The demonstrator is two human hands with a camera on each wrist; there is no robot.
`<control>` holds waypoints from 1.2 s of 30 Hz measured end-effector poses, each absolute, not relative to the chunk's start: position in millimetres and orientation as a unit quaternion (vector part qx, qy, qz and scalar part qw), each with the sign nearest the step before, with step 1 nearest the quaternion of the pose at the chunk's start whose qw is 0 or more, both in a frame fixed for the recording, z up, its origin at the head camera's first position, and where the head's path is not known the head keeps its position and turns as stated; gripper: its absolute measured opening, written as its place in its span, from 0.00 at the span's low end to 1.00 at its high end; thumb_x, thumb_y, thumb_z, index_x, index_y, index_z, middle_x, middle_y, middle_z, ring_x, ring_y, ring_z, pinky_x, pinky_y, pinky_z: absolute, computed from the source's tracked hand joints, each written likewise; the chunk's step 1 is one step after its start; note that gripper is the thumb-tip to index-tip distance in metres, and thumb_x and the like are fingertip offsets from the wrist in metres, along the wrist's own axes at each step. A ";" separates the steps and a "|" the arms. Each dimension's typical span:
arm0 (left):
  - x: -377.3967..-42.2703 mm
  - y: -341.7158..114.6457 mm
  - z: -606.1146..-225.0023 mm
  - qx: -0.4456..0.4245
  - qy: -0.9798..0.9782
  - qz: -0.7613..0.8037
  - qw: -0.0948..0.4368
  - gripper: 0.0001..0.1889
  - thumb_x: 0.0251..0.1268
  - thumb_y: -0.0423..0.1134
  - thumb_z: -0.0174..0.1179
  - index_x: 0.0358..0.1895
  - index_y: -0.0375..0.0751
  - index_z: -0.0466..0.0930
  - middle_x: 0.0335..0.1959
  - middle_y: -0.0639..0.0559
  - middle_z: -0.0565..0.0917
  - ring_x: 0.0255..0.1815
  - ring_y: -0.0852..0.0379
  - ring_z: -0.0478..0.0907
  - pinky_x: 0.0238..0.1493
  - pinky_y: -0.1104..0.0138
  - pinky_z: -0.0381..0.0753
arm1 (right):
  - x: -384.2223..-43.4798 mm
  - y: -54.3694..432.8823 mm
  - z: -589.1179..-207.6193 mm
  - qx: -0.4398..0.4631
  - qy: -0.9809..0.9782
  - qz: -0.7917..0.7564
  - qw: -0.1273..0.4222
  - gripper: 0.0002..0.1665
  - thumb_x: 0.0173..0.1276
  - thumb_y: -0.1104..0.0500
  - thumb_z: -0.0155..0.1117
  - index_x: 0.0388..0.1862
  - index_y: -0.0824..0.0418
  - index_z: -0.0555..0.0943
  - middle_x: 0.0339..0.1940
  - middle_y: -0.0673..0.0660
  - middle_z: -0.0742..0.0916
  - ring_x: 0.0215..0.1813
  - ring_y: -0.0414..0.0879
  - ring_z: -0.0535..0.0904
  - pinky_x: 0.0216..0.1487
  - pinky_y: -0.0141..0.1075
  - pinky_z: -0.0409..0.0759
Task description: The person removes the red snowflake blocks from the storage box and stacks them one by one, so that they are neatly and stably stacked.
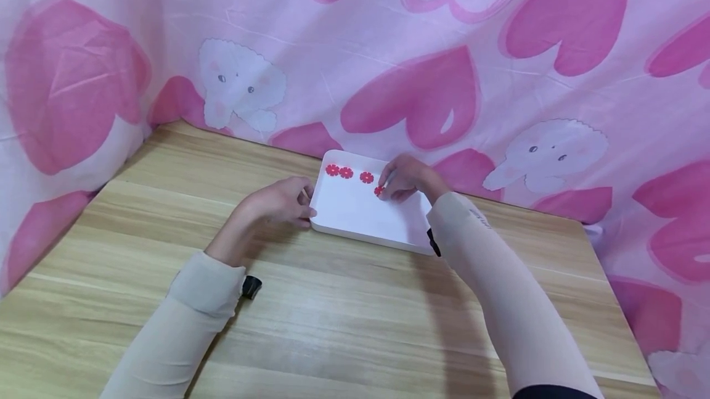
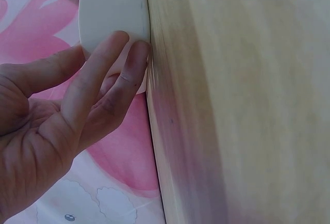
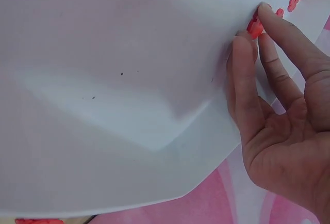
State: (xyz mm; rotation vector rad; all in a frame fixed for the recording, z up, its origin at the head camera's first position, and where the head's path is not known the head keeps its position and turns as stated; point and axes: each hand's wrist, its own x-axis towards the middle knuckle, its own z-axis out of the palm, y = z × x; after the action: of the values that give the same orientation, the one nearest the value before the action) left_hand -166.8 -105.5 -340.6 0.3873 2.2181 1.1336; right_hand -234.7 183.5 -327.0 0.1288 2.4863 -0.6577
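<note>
Thumb and fingers of my right hand (image 1: 407,178) pinch a red flower-shaped disc (image 3: 255,27) at its edges, close over the tray floor. Toward the far side of the white tray (image 1: 366,220) lie more red notched discs: a pair (image 1: 346,172) side by side at the left and a single disc (image 1: 367,177) nearer my right hand. My left hand (image 1: 283,201) is at the tray's left end. In the left wrist view its fairly straight fingers rest on the tray's outer wall (image 2: 111,7), with another fingertip at the rim.
The tray stands on a wood-grain table (image 1: 333,312) near its back edge. Behind hangs a pink cloth (image 1: 310,66) with hearts and cartoon animals. Past the tray rim, a red piece (image 3: 38,221) shows at the bottom of the right wrist view.
</note>
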 end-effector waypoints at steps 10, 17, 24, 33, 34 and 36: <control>-165.5 -104.5 -341.2 0.149 0.838 0.426 0.306 0.17 0.79 0.28 0.61 0.63 0.25 0.70 0.53 0.33 0.80 0.47 0.48 0.89 0.53 0.62 0.92 | -231.8 190.8 -328.1 0.020 0.927 -0.254 0.274 0.13 0.68 0.63 0.79 0.49 0.62 0.86 0.51 0.59 0.86 0.51 0.51 0.84 0.61 0.39 0.90; -165.8 -104.7 -342.9 0.146 0.825 0.451 0.308 0.16 0.79 0.26 0.59 0.62 0.22 0.69 0.51 0.33 0.79 0.45 0.49 0.88 0.53 0.61 0.93 | -230.1 203.9 -324.3 -0.007 0.921 -0.292 0.256 0.12 0.69 0.69 0.75 0.50 0.69 0.87 0.42 0.59 0.85 0.42 0.48 0.86 0.56 0.41 0.92; -166.4 -103.8 -344.8 0.145 0.824 0.452 0.309 0.16 0.79 0.26 0.59 0.62 0.22 0.69 0.52 0.32 0.80 0.46 0.48 0.89 0.53 0.61 0.93 | -228.8 215.4 -320.2 -0.007 0.919 -0.307 0.249 0.11 0.71 0.70 0.73 0.50 0.71 0.86 0.42 0.61 0.87 0.39 0.46 0.89 0.53 0.41 0.93; -163.9 -104.8 -343.0 0.153 0.835 0.435 0.300 0.17 0.79 0.27 0.60 0.62 0.22 0.69 0.51 0.33 0.80 0.46 0.50 0.88 0.52 0.63 0.92 | -222.4 234.5 -305.2 0.011 0.905 -0.339 0.256 0.14 0.72 0.68 0.73 0.53 0.70 0.83 0.44 0.59 0.87 0.40 0.45 0.88 0.55 0.41 0.93; -163.8 -105.4 -343.3 0.152 0.837 0.432 0.298 0.16 0.79 0.27 0.60 0.62 0.23 0.70 0.51 0.34 0.80 0.46 0.50 0.87 0.51 0.64 0.92 | -221.3 236.8 -303.3 0.016 0.902 -0.346 0.258 0.14 0.72 0.68 0.73 0.54 0.69 0.82 0.44 0.59 0.87 0.41 0.45 0.88 0.57 0.42 0.92; -163.6 -106.4 -343.8 0.154 0.839 0.430 0.296 0.16 0.79 0.28 0.60 0.61 0.23 0.70 0.50 0.34 0.79 0.46 0.50 0.87 0.52 0.64 0.92 | -219.4 242.6 -300.2 0.021 0.895 -0.359 0.264 0.16 0.72 0.68 0.72 0.55 0.70 0.81 0.46 0.59 0.87 0.43 0.46 0.88 0.61 0.45 0.91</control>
State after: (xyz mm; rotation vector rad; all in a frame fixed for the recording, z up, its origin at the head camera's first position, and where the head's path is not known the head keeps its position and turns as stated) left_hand -163.6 -106.4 -343.8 0.4097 2.2310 1.1434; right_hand -219.4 242.6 -300.2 0.0578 2.4187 -0.9692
